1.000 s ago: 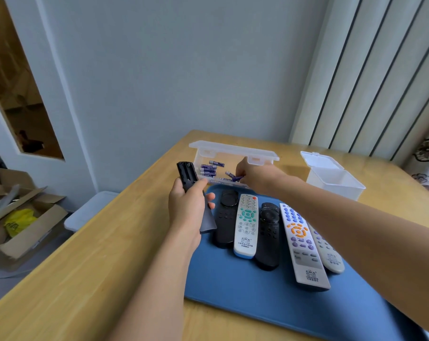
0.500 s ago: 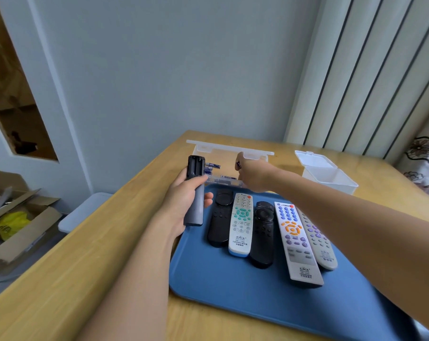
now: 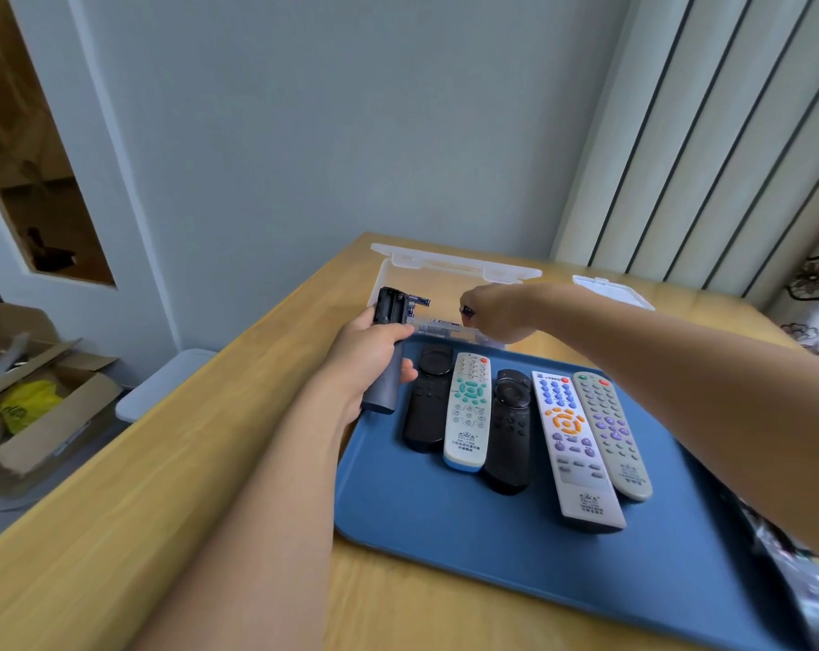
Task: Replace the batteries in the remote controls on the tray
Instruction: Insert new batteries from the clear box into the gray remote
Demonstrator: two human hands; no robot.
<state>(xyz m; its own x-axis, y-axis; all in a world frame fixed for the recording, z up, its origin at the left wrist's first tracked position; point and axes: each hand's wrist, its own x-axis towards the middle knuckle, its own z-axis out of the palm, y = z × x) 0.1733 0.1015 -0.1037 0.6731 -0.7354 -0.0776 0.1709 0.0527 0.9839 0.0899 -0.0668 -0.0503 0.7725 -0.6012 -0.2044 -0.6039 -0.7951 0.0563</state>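
- Head view, centre of frame: dark grey remote (image 3: 385,350), slim, standing nearly upright, back cover off at the top end, open battery bay showing
- Gripped round its middle by the left hand (image 3: 367,357), fingers wrapped over the front, just left of the blue tray (image 3: 492,533) edge
- Right of it, above the tray's far edge: right hand (image 3: 497,310) curled, fingertips pinching a small dark battery (image 3: 466,311), just over the clear battery box (image 3: 445,293) with its lid up
- Well apart still, held remote and pinched battery, box wall between them
- Lying flat in a row on the tray, centre right: black remote (image 3: 424,406), white-and-teal remote (image 3: 466,411), second black remote (image 3: 508,429), white remote with orange keys (image 3: 569,444), grey remote with purple keys (image 3: 609,434)
- Against half a second earlier: right hand lifted a little out of the box, battery now visible at the fingertips; left hand gripping the remote as before, tilted slightly more
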